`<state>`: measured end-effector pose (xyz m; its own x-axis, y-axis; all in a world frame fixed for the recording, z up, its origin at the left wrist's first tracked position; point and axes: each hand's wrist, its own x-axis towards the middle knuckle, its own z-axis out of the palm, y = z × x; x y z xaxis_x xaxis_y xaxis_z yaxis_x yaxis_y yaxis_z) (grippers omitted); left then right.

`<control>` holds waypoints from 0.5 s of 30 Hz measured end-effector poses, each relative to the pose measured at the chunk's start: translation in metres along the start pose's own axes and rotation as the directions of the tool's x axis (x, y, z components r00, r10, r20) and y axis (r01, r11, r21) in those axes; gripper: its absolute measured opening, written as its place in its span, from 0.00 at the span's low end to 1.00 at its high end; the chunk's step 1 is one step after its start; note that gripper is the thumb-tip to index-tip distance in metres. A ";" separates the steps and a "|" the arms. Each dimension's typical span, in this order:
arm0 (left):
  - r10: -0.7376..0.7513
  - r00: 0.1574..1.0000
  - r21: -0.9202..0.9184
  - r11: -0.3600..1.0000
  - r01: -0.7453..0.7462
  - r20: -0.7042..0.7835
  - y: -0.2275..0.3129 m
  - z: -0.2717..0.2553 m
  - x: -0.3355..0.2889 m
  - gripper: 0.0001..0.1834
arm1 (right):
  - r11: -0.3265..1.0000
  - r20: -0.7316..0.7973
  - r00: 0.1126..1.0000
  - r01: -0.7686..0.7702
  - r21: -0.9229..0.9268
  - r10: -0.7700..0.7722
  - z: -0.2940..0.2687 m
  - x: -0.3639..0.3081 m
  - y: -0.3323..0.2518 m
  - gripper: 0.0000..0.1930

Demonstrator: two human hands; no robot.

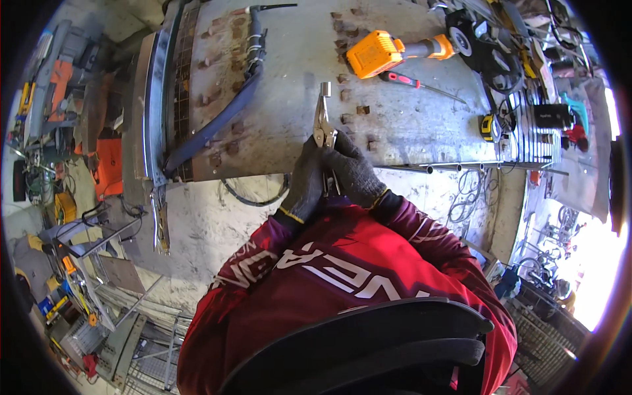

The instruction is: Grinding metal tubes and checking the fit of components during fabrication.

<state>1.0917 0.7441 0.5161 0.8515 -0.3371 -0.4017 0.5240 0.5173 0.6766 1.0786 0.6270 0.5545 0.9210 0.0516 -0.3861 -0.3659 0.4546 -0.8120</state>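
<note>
Both my gloved hands meet at the near edge of the metal worktable (296,66), wrapped round a pair of locking pliers (321,122). My left hand (304,183) grips the pliers' handles from the left side. My right hand (356,175) closes over them from the right. The handle ends show below, between the hands. At the pliers' far tip, the jaws hold a short, shiny metal tube piece (326,90) over the tabletop. Dark grey gloves hide most of the handles and my fingertips.
A cordless grinder (421,49) with an orange battery lies at the table's far right, beside a red-handled screwdriver (403,79). A yellow tape measure (489,128) sits near the right edge. A thick sleeved cable (224,122) crosses the left side. Steel bars (155,105) line the left edge.
</note>
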 end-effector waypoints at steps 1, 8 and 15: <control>0.037 0.999 0.241 0.970 -0.041 0.022 0.008 0.005 -0.010 0.26 | 0.997 -0.076 0.997 -0.025 -0.078 0.019 -0.005 0.006 0.005 0.19; 0.077 0.970 0.835 0.495 -0.238 0.231 0.020 -0.008 -0.049 0.39 | 0.995 -0.180 0.979 -0.095 0.015 0.096 -0.006 0.006 0.009 0.22; 0.019 0.967 0.870 0.432 -0.237 0.254 0.011 -0.027 -0.056 0.37 | 0.963 0.152 0.958 -0.222 -0.152 0.244 -0.013 -0.016 0.010 0.19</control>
<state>1.0504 0.7905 0.5293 0.8281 -0.5161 -0.2190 0.0066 -0.3815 0.9243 1.0588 0.6190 0.5464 0.8129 0.2954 -0.5019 -0.5770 0.2917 -0.7629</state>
